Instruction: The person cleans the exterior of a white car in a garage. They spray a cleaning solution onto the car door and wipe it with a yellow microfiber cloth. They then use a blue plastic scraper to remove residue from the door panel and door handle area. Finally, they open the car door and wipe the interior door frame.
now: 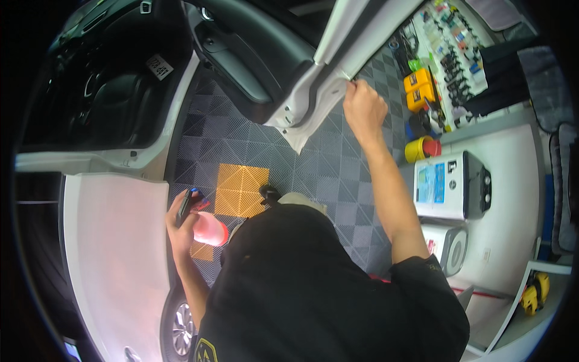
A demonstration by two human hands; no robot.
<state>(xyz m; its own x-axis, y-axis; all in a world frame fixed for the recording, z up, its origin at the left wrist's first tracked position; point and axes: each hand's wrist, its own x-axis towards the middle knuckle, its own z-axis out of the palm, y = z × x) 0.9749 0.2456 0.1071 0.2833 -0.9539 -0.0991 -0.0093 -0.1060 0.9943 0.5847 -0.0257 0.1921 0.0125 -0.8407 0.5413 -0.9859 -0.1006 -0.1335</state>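
My left hand (pixel 182 226) is closed around a spray bottle (pixel 209 228) with a pinkish body and red base; a flat black object (pixel 184 207) is also in that hand, its exact kind unclear. My right hand (pixel 364 108) has its fingers curled at the outer edge of an open white car door (pixel 332 92). Whether those fingers grip the edge or something thin on it cannot be told. The door's dark inner trim (pixel 244 54) faces the car's interior. Below the opening is a white rear door panel (pixel 117 235), beside my left forearm.
Grey ribbed floor tiles (pixel 344 158) with an orange tile (pixel 242 190) lie underfoot. At right stand white machines (pixel 438 185), yellow cases (pixel 418 89), a yellow bucket (pixel 415 149) and a shelf (pixel 554 294). A black car seat (pixel 117 104) shows inside; a wheel (pixel 183 328) is lower left.
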